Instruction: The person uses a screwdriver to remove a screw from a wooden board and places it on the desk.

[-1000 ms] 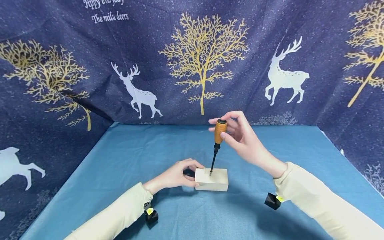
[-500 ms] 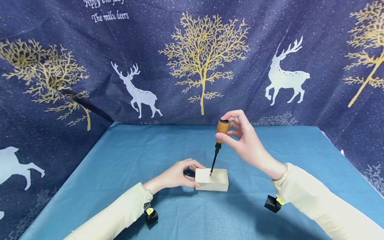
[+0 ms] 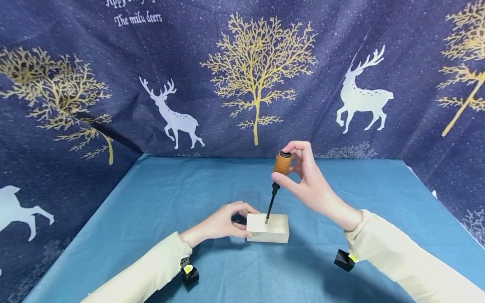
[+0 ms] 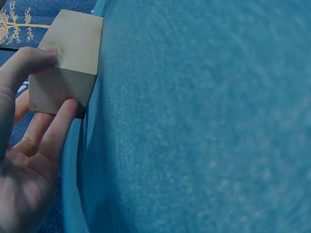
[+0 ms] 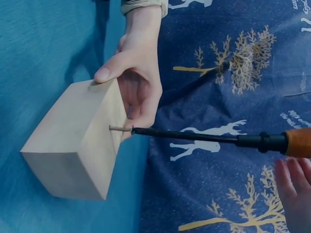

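Note:
A pale wooden block (image 3: 270, 236) lies on the blue cloth. My left hand (image 3: 223, 221) grips its left end, thumb on the near side and fingers behind; the left wrist view shows fingertips against the block's end (image 4: 60, 90). Above, my right hand (image 3: 314, 185) holds a screwdriver (image 3: 282, 165) by its orange-brown handle, thumb on the near side and a finger over the black cap. The dark shaft (image 5: 189, 136) slants down to a screw (image 5: 119, 128) standing partly out of the block's top. Tip and screw head meet in the right wrist view.
A blue cloth (image 3: 170, 185) covers the table. Behind it hangs a dark blue curtain (image 3: 303, 118) printed with deer and golden trees. Small black cameras sit at the left wrist (image 3: 190, 275) and the right wrist (image 3: 344, 260).
The screwdriver's handle has tilted slightly to the right. My right thumb has moved leftward across the handle's near side as the fingers shifted round it. Left hand and block stay in place.

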A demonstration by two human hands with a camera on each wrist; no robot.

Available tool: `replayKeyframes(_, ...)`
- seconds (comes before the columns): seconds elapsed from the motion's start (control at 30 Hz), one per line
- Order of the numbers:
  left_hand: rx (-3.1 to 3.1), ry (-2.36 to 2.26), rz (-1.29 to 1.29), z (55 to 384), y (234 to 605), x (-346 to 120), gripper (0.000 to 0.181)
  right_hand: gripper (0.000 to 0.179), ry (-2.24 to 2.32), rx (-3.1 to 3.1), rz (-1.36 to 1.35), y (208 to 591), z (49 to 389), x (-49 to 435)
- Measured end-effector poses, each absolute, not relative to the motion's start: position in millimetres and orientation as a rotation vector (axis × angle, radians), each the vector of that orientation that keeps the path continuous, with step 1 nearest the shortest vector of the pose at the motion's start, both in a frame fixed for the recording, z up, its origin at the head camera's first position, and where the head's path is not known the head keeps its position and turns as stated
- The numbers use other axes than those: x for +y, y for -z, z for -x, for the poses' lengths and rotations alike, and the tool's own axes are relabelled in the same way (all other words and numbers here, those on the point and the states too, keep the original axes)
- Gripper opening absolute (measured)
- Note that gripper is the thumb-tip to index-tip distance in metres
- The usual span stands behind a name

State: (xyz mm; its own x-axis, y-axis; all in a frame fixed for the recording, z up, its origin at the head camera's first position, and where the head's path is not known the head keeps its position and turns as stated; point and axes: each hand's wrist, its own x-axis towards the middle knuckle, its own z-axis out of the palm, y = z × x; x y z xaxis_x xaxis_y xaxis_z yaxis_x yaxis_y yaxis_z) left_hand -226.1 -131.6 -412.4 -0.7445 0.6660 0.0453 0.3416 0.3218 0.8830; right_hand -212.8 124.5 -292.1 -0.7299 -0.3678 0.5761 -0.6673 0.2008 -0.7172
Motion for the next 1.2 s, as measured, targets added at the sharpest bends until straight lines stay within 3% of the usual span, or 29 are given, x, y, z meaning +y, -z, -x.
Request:
replayKeyframes(0.2,2.26,-1.397,-0.902,225.2,411.3,-131.6,0.05,0.05,-1.48,-2.217,-0.855,284.1,213.7,124.9)
replayKeyframes(0.57,2.275,-1.387,-0.91,225.4,411.1,-131.0,0.051,0.034,-1.877,-2.168,-1.227,273.9,215.7,134.7)
replayKeyframes(0.87,2.279,-1.404,-0.929,224.3,412.5,-130.6,0.051,0.046,-1.559,-2.322,-0.828,277.4,217.1,125.2)
replayKeyframes(1.2,2.286,-1.388,-0.927,224.8,411.5,-131.0,0.051,0.04,-1.585,-2.274,-0.92,275.1,214.5,128.0)
